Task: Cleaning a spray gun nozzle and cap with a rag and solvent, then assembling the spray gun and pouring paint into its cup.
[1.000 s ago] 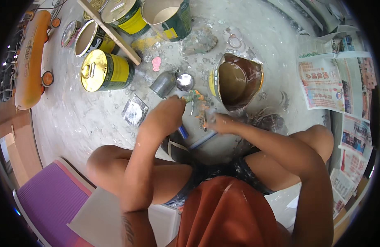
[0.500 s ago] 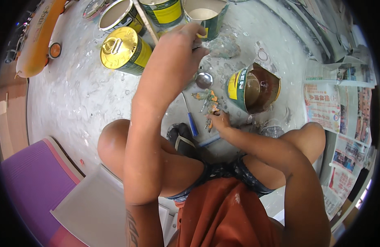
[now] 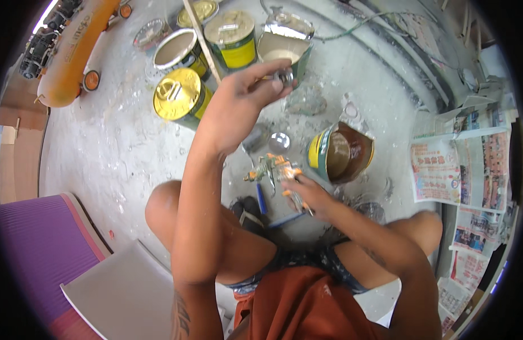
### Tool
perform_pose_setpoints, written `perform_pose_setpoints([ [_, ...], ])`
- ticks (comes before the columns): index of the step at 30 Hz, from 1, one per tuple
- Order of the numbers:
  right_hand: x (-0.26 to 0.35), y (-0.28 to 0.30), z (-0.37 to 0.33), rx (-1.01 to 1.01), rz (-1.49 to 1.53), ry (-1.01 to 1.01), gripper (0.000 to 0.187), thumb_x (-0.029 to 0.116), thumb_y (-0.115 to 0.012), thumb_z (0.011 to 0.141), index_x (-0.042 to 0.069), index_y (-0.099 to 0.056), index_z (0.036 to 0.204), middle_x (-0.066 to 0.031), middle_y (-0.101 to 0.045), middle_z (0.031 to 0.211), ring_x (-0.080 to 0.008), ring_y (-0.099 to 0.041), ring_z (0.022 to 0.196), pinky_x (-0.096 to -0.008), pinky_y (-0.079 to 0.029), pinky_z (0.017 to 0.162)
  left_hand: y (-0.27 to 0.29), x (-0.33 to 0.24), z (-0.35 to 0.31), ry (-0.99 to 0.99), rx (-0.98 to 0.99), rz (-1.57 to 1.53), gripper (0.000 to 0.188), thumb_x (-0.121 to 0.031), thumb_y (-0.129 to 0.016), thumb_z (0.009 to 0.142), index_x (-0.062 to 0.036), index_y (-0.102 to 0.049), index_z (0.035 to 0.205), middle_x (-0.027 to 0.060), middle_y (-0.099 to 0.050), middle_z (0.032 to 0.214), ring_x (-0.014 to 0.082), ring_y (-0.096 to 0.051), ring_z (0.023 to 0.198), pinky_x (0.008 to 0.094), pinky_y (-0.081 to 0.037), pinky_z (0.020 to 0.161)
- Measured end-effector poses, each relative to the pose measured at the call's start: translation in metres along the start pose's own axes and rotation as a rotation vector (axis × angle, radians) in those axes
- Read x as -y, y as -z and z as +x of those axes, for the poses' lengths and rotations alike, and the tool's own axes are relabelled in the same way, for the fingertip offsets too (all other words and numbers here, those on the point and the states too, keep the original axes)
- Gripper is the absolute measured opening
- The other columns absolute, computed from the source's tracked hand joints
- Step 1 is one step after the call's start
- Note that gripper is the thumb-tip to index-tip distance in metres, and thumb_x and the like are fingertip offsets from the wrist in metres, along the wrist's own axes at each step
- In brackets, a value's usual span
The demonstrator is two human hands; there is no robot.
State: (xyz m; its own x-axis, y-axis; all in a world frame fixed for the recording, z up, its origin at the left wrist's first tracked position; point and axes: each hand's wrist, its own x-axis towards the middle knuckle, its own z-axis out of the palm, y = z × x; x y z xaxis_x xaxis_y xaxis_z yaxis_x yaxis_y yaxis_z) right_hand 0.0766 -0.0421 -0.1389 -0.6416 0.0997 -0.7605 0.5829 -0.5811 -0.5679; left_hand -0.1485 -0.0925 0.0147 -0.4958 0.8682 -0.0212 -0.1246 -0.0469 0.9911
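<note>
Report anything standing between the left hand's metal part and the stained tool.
Between the metal part in the left hand and the stained tool, a shiny round piece lies on the floor; nothing visible blocks the space above it.

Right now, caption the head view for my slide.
Left fingers hold a metal piece; right fingers grip an orange-stained spray gun.

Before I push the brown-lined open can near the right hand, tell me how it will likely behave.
The open can will probably slosh if shoved, since its glossy contents look liquid. Its bent, uneven rim suggests thin sheet metal, so the upper wall may flex when gripped.
</note>
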Motion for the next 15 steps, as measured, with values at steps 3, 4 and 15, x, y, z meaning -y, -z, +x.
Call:
perform_pose_setpoints([
  [3, 0.041, 0.018, -0.077, 0.009, -0.101, 0.357, 0.029, 0.027, -0.062, 0.096, 0.006, -0.059, 0.114, -0.0023, -0.061, 0.083, -0.0095, -0.052, 0.06, -0.0242, -0.04, 0.054, -0.014, -0.005, -0.001, 0.006, 0.005, -0.154, 0.041, -0.006, -0.058, 0.095, 0.0068, -0.05, 0.133, 0.0174, -0.06, 0.126, 0.0246, -0.063, 0.111, 0.0295, -0.054, 0.092],
  [4, 0.06, 0.031, -0.106, -0.027, -0.232, 0.429, 0.026, 0.025, -0.062, 0.095, 0.004, -0.059, 0.11, -0.002, -0.06, 0.079, -0.0088, -0.051, 0.06, -0.0244, -0.04, 0.054, -0.018, -0.009, -0.002, 0.026, 0.012, -0.243, 0.039, -0.006, -0.058, 0.094, 0.0058, -0.051, 0.131, 0.0191, -0.06, 0.125, 0.0253, -0.064, 0.11, 0.029, -0.054, 0.089],
  [15, 0.107, 0.074, -0.217, -0.473, -0.275, 0.973, 0.026, 0.008, -0.071, 0.087, -0.003, -0.06, 0.108, -0.0058, -0.061, 0.088, -0.0108, -0.056, 0.071, -0.0242, -0.045, 0.065, -0.121, 0.018, 0.008, 0.147, 0.354, -0.622, 0.037, -0.011, -0.061, 0.092, -0.0003, -0.054, 0.127, 0.0147, -0.06, 0.12, 0.0185, -0.061, 0.096, 0.0295, -0.051, 0.081],
])
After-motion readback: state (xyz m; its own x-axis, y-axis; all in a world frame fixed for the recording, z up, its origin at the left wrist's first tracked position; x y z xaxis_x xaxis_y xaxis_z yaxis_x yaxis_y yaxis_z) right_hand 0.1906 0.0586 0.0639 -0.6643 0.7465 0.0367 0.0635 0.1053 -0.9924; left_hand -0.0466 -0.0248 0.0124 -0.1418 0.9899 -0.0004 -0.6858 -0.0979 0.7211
